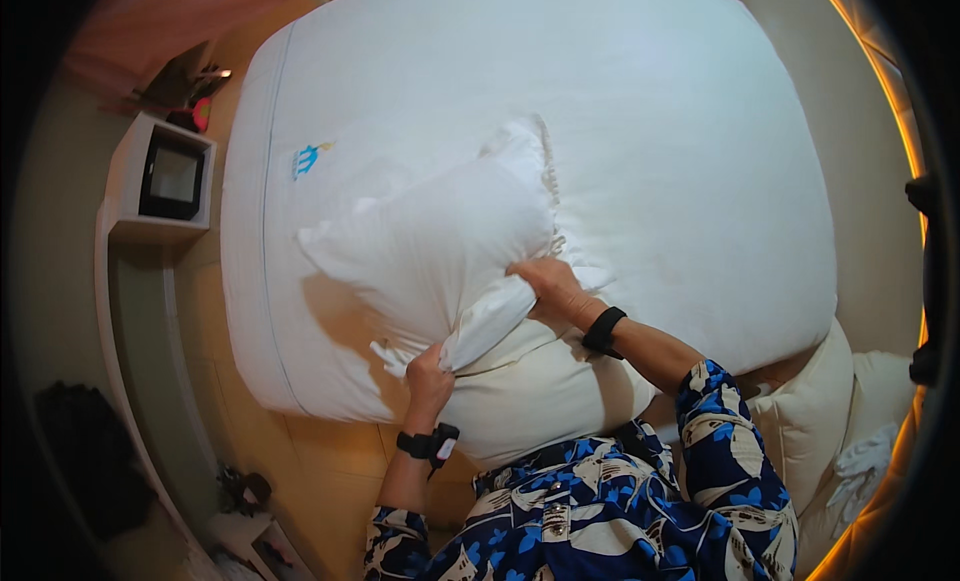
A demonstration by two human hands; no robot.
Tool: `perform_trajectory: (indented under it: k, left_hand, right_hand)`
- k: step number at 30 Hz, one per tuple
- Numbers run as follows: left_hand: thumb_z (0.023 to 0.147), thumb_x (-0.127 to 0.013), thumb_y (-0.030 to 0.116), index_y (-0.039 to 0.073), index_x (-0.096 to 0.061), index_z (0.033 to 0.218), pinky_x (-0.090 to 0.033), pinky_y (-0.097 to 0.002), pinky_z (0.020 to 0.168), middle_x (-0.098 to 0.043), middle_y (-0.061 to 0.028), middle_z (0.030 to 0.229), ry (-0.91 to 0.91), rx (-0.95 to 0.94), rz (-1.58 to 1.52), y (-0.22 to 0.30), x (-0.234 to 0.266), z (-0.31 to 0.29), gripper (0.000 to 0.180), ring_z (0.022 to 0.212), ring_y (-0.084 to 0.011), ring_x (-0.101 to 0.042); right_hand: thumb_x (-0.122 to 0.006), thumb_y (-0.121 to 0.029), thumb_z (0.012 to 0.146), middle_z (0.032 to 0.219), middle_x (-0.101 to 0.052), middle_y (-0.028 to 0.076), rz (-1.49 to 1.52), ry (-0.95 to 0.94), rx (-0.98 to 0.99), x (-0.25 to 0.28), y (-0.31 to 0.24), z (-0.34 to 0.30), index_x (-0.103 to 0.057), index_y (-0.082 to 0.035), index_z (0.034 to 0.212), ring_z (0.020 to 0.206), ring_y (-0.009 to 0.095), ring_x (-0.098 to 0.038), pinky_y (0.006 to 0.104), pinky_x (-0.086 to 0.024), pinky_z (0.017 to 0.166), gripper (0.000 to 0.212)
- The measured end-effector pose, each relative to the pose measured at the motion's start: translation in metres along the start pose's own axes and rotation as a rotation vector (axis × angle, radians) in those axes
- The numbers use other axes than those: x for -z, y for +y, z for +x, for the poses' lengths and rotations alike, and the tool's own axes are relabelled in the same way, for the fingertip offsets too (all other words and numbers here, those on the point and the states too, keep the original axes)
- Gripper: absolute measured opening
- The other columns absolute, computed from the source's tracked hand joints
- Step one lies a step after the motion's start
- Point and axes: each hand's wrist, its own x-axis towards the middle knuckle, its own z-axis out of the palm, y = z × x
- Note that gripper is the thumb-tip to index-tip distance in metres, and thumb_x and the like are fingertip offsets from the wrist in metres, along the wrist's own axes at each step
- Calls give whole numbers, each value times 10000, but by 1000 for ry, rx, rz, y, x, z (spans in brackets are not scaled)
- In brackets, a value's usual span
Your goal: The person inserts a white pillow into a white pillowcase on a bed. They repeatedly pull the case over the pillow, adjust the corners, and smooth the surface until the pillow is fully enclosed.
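A white pillowcase (440, 226), puffed out as if filled, lies on the near part of the white-covered bed (690, 171). Along its right side runs a ruffled or fringed edge. My left hand (430, 383) is closed on the near left corner of its cloth. Farther right, my right hand (550, 284) pinches the same near edge, so a fold of cloth stretches between the two. Under this fold, a cream pillow or cushion (560, 391) rests against my body at the bed's near side. What fills the pillowcase is hidden.
Left of the bed stands a white shelf unit (125, 221) with a dark-framed box on it. More cream cushions (810, 411) and white gloves (865, 466) are at the lower right, beside a glowing strip of light (905, 121). A blue printed mark (306, 161) shows on the bed cover.
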Motion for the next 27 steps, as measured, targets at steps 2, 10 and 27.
perform_trajectory:
  k: [2,10,27]
  left_hand:
    - [685,-517,-10,26,-609,895,-464,-414,627,-589,-231,744,-8,-3,10,9,1,6,232,741,-411,-578]
    - [668,-664,50,38,-584,859,-443,-395,675,-582,-135,858,326,-295,370,-17,22,22,208,807,-352,-557]
    - [553,-795,109,64,-581,984,-464,-413,720,-635,-124,841,117,-70,25,-27,27,25,483,813,-334,-603]
  right_hand:
    - [-722,-242,632,664,-598,132,53,-46,-119,2,-6,8,-587,-104,758,675,361,-594,443,-467,597,231]
    - [-662,-150,682,741,-636,126,-47,-423,-147,10,5,-10,-646,-142,862,695,362,-602,411,-470,578,181]
    - [-698,-34,559,830,-590,86,-204,-100,-19,7,6,7,-550,-91,850,789,304,-567,401,-438,648,332]
